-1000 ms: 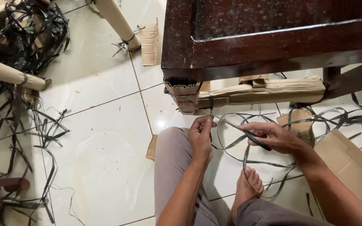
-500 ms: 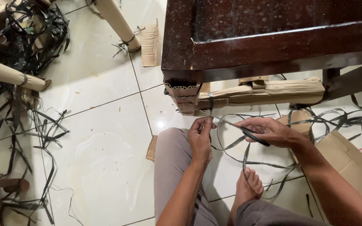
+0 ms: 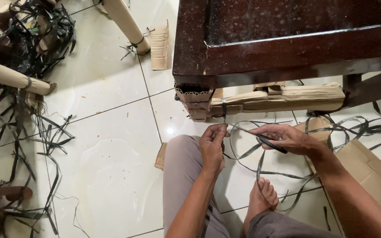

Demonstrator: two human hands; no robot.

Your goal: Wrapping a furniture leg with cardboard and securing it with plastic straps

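My left hand point(image 3: 212, 145) pinches a thin black plastic strap point(image 3: 224, 108) that runs up around a cardboard-wrapped rail point(image 3: 283, 98) under a dark wooden table point(image 3: 287, 39). My right hand point(image 3: 287, 139) grips a black-handled tool point(image 3: 270, 143) whose slim metal tip reaches left toward the strap by my left fingers. Loose loops of black strapping point(image 3: 261, 169) lie on the tile under both hands, beside my bare foot point(image 3: 261, 198).
White floor tiles point(image 3: 106, 167) spread to the left. A heap of cut black straps point(image 3: 31, 35) and cardboard-wrapped legs point(image 3: 9, 75) lie at far left. A cardboard piece point(image 3: 158, 46) sits by the table corner; flat cardboard point(image 3: 371, 172) lies at right.
Both hands stay at the strap; the view has shifted slightly, and my right hand with the tool has edged a little upward and to the right.
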